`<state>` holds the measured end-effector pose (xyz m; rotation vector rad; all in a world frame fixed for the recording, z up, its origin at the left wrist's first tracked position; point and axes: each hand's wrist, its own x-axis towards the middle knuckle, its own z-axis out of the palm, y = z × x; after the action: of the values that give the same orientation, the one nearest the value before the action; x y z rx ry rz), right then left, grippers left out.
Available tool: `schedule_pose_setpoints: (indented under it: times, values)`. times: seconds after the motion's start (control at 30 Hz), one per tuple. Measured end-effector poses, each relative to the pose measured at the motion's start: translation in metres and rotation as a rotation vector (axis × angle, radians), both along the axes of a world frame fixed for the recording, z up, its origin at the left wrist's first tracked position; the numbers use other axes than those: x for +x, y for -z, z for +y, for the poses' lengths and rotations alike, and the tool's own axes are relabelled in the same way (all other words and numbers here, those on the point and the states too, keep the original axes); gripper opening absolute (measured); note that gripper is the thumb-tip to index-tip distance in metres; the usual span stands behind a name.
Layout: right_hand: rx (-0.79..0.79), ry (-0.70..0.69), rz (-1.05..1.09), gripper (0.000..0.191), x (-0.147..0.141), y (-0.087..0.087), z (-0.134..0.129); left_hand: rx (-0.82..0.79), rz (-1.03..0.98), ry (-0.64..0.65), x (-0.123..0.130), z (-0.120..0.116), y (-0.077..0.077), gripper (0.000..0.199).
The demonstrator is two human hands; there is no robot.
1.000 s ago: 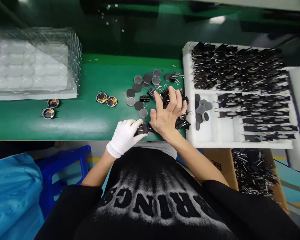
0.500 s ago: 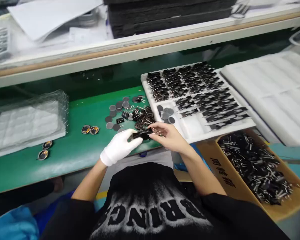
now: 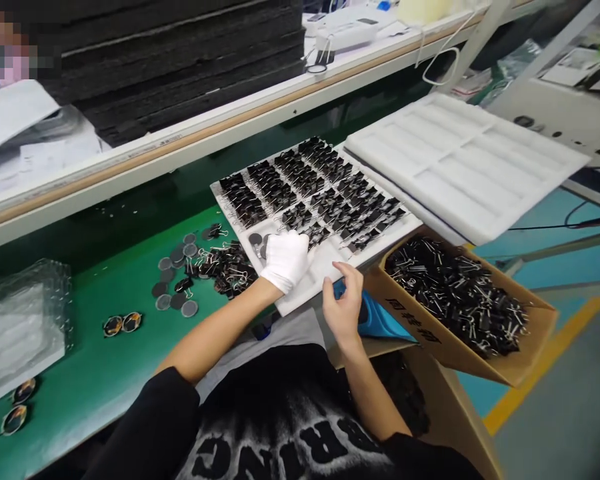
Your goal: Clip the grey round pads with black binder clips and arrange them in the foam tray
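Note:
My left hand (image 3: 286,259), in a white glove, is over the near part of a white foam tray (image 3: 296,301). Its fingers curl down beside the black binder clips (image 3: 316,233) in the tray, and what they grip is hidden under the glove. My bare right hand (image 3: 344,300) hovers at the tray's front edge, thumb and fingers apart, holding nothing. Grey round discs (image 3: 256,240) lie in the tray compartment by my left hand. A pile of binder clips (image 3: 233,267) and loose discs (image 3: 179,253) rests on the green table to the left.
An open cardboard box (image 3: 413,327) full of binder clips stands at the right, below another white foam tray (image 3: 460,160). Round parts with orange centres (image 3: 123,323) and clear plastic trays (image 3: 25,320) lie on the left. A shelf edge (image 3: 190,133) runs across behind.
My hands have parted; the black clip between them is no longer visible. My left hand moved right onto the tray, and my right hand drew back towards the tray's front edge. The view turned right.

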<state>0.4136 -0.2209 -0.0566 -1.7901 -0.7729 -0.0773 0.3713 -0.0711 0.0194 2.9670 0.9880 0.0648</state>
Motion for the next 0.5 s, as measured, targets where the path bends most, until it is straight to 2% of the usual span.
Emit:
schedule_pose_setpoints:
  times: [0.1, 0.27, 0.4, 0.5]
  values:
    - [-0.015, -0.018, 0.002, 0.027, -0.004, 0.004, -0.001, -0.002, 0.037, 0.036, 0.008, 0.005, 0.011, 0.041]
    - [-0.085, 0.014, -0.008, 0.027, -0.007, 0.003, 0.003, 0.04, 0.035, 0.053, 0.008, 0.006, 0.02, 0.041]
    - [-0.145, 0.059, -0.089, 0.026, -0.007, -0.002, 0.007, 0.08, -0.01, 0.037, 0.007, 0.006, 0.022, 0.041]
    - [-0.184, 0.06, -0.153, 0.026, -0.004, -0.007, 0.007, 0.096, -0.075, -0.018, -0.005, 0.009, 0.019, 0.046]
